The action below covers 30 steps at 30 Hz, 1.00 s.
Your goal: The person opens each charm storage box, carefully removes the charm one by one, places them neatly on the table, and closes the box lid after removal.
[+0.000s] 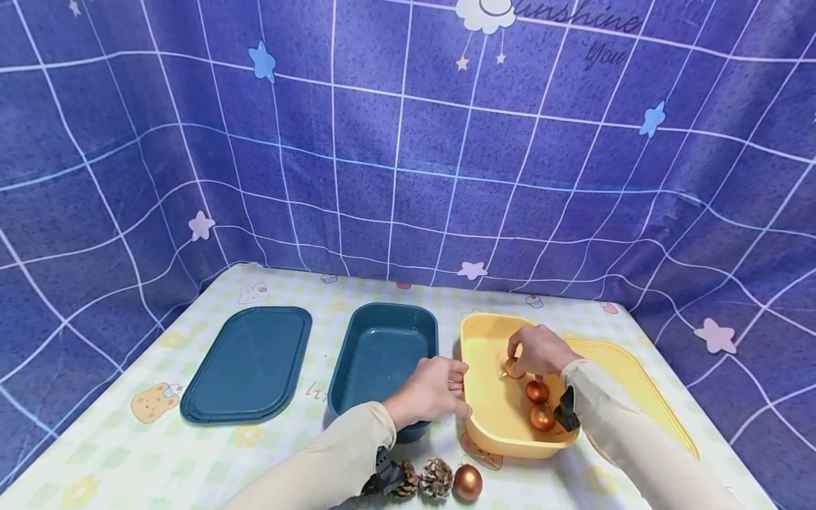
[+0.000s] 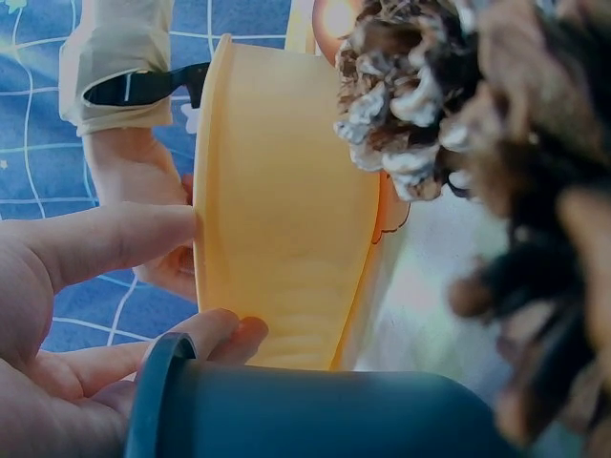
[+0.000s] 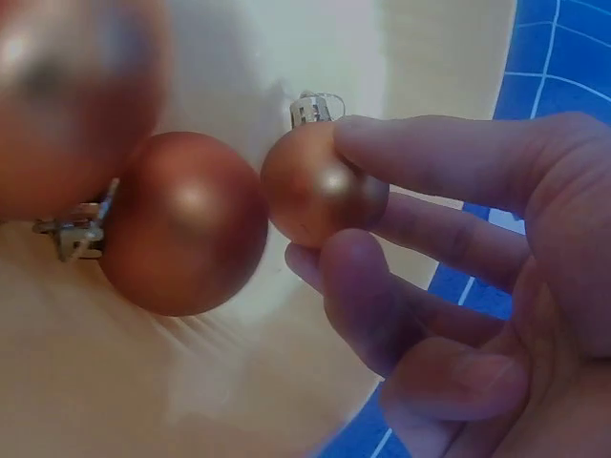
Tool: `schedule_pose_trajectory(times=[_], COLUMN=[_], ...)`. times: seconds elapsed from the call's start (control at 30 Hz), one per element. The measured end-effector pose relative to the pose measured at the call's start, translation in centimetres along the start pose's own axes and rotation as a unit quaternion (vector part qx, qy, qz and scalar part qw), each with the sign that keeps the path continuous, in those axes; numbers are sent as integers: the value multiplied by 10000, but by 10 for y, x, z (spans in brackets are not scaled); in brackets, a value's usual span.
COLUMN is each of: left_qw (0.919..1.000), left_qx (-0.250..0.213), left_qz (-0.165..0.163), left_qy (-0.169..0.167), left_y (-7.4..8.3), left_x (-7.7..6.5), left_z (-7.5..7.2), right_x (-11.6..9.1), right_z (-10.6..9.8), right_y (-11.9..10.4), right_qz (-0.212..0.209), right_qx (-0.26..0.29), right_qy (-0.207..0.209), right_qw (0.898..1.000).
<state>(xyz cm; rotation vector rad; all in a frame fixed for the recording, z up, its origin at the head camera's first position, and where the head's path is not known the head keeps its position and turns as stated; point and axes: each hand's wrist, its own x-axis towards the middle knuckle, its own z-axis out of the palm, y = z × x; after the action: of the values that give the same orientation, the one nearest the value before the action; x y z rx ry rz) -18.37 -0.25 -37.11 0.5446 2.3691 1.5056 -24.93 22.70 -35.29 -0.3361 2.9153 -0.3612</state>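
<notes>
Inside the yellow bin (image 1: 487, 418), my right hand (image 1: 538, 350) pinches a small copper Christmas ball (image 3: 320, 186) between thumb and fingers. Its silver cap and wire loop point away from the palm. Beside it lie two more copper balls, one (image 3: 186, 224) close to the pinched one and another (image 1: 542, 417) nearer the bin's front. My left hand (image 1: 433, 389) reaches over the right wall of the dark blue bin (image 1: 382, 354). Its extended fingers (image 2: 143, 234) touch the yellow bin's left rim and outer wall.
Pine cones (image 1: 436, 479) and another copper ball (image 1: 468, 482) lie at the table's front, partly behind the left wrist strap. A dark blue lid (image 1: 248, 365) lies at the left, a yellow lid (image 1: 637, 382) at the right. A blue curtain (image 1: 395, 142) hangs behind the table.
</notes>
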Motion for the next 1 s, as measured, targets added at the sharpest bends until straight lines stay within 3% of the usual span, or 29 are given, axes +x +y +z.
schedule_pose_trajectory(times=[0.53,0.8,1.0], left_qw=[10000,10000,10000], left_qx=[-15,-19,-1], left_qz=[13,16,26], left_qy=[0,26,27], left_y=[1,1,1], left_x=[1,0,0], left_z=[0,0,0], right_x=[-13,-23,-38], right_z=[-13,-16,-17], right_y=[-5,-1,-3], right_qz=[-207,-358,-497], right_qx=[849,1912,2074], right_qy=[172,157,276], right_qw=[9960,9808,9766])
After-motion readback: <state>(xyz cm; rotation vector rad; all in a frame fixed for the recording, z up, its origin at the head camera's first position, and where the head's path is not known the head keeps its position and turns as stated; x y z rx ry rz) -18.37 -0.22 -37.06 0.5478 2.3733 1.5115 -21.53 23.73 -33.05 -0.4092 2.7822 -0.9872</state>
